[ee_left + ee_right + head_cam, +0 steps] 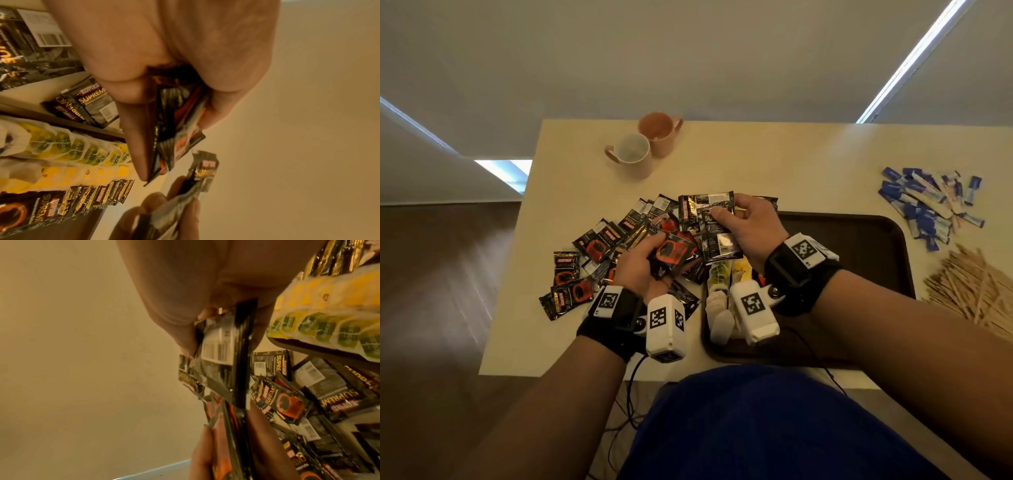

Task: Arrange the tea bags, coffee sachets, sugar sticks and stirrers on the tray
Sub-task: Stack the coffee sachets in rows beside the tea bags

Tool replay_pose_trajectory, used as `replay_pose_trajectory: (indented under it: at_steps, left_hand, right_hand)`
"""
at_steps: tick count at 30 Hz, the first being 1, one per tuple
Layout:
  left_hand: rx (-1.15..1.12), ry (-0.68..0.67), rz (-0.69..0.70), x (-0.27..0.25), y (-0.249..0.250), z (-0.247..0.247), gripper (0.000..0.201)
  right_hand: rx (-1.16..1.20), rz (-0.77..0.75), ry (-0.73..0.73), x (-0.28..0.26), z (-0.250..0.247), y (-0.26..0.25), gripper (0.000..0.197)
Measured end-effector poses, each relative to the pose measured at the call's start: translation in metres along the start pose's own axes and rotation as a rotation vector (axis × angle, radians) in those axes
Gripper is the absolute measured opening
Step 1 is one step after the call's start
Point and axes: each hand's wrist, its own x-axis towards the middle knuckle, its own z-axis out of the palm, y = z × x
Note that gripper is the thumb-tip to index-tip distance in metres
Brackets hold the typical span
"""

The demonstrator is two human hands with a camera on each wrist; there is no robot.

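Note:
A heap of black coffee sachets (599, 246) lies on the table left of the dark tray (866, 240). My left hand (643, 260) grips several sachets (176, 129) above the heap. Just beside it, at the tray's left edge, my right hand (746, 226) pinches a small stack of sachets (709, 222), whose barcode side (224, 350) faces the right wrist camera. Rows of yellow and green tea bags (68, 152) lie on the tray, with a row of coffee sachets (102, 194) beside them. Blue sugar sticks (928, 202) and wooden stirrers (976, 291) lie on the table right of the tray.
Two pink mugs (643, 144) stand at the back of the table (774, 161). Most of the tray's right part shows bare dark surface. Cables hang below the table's near edge by my lap.

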Motion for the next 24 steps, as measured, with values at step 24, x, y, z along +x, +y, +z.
replay_pose_trajectory:
  at_steps: [24]
  left_hand:
    - [-0.096, -0.240, 0.056, 0.007, 0.003, 0.023, 0.058]
  right_hand:
    - [-0.931, -0.798, -0.383, -0.011, -0.002, -0.018, 0.039]
